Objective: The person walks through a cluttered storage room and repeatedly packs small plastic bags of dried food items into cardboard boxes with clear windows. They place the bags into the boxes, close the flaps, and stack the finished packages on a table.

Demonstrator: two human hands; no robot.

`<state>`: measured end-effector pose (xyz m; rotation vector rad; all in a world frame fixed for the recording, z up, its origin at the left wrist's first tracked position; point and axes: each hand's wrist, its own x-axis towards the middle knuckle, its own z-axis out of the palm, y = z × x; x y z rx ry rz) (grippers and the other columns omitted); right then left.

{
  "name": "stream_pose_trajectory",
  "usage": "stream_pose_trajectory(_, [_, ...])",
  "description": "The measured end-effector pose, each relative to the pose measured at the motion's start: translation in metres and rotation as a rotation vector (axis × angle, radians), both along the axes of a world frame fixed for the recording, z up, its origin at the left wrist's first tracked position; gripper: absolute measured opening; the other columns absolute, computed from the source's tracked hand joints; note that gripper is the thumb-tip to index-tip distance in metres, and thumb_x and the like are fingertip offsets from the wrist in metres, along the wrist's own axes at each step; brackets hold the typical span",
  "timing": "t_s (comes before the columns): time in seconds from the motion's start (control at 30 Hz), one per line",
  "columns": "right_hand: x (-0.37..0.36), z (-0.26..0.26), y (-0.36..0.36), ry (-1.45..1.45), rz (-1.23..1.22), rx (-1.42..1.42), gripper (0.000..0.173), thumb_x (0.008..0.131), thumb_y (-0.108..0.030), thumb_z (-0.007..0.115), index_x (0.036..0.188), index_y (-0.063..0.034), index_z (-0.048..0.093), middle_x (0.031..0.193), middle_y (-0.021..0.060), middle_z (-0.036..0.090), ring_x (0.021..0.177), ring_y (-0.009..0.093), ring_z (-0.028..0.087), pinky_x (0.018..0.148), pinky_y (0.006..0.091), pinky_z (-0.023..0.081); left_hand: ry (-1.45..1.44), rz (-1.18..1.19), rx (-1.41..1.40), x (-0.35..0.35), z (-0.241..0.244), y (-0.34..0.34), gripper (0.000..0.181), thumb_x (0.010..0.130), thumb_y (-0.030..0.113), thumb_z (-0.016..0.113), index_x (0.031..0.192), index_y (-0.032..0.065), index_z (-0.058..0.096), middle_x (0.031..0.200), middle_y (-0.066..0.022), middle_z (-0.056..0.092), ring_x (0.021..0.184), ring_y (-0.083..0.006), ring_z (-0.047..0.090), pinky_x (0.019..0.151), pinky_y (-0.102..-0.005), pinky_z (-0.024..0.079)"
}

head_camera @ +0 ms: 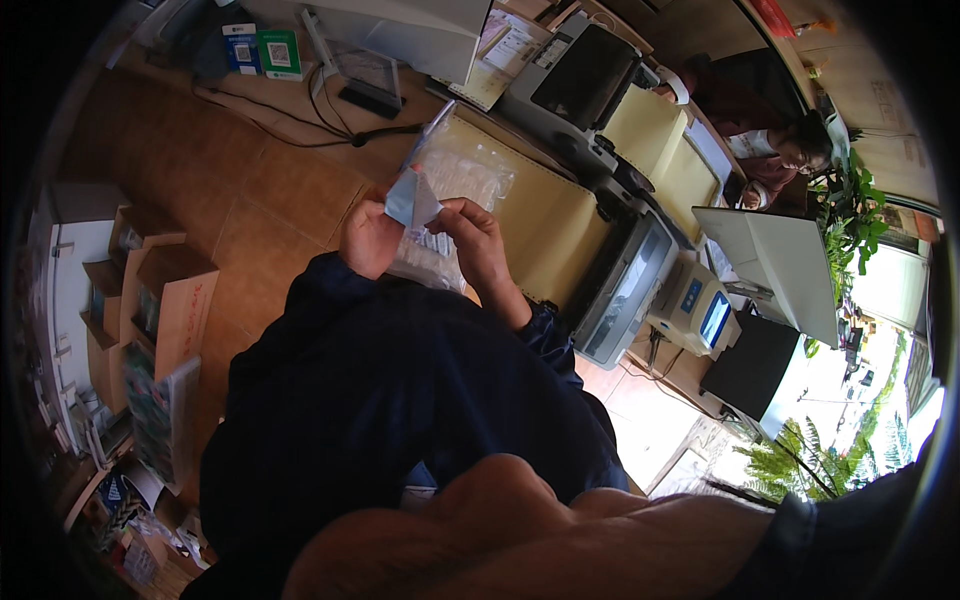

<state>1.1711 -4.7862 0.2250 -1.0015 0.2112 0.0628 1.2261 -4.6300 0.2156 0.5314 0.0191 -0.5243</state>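
Between my two hands is a small light-blue and white sheet [409,197], bent so that one corner folds up; it may be a sticker on its backing. My left hand [370,238] holds its left edge, the fingers partly behind it. At its right edge, my right hand [474,238] pinches it between thumb and fingers. Just beyond and below the hands lies a clear plastic bag [480,169] with pale contents that I cannot make out. The bag rests over yellowish continuous-feed paper [551,240] with perforated edges.
Two dot-matrix printers [574,79] [626,289] stand on the right, with a small device [694,307] and a monitor [772,270]. Across the counter sits another person [772,150]. Cables [360,139] hang at the desk edge. Cardboard boxes [169,300] stand to the left.
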Motion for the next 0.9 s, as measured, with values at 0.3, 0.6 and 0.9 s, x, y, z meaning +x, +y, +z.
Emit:
stream_pose_trajectory(0.3, [-0.016,-0.032,-0.015,0.103,-0.090,0.024,0.012,0.087,-0.011,0.054,0.087,-0.0006,0.060,0.079,0.0071,0.062,0.075,0.015,0.057,0.075,0.0283,0.045,0.045,-0.015,-0.269,0.010,0.001,0.042,0.013,0.078,0.012,0.044,0.086,0.0045,0.051,0.063,-0.0028,0.043,0.093,-0.0240,0.055,0.098,-0.0372,0.037])
stream_pose_trajectory(0.6, [-0.004,-0.012,-0.017,-0.329,-0.278,-1.087,0.012,0.077,0.004,0.061,0.087,0.0001,0.059,0.086,0.0105,0.061,0.077,0.021,0.060,0.070,0.0299,0.048,-0.556,-0.425,0.685,-0.016,0.001,0.024,0.045,0.087,0.020,0.042,0.128,0.0011,0.038,0.103,-0.0061,0.049,0.081,-0.0114,0.048,0.071,-0.0225,0.038])
stream_pose_trajectory(0.9, [-0.009,0.002,0.017,-0.414,-0.092,-1.205,0.039,0.072,-0.004,0.066,0.110,-0.0028,0.055,0.116,0.0168,0.051,0.104,0.035,0.050,0.088,0.0402,0.042,-0.112,-0.478,0.462,-0.011,0.013,0.024,0.047,0.091,0.025,0.042,0.132,0.0027,0.032,0.102,-0.0025,0.054,0.063,-0.0033,0.047,0.047,-0.0178,0.035])
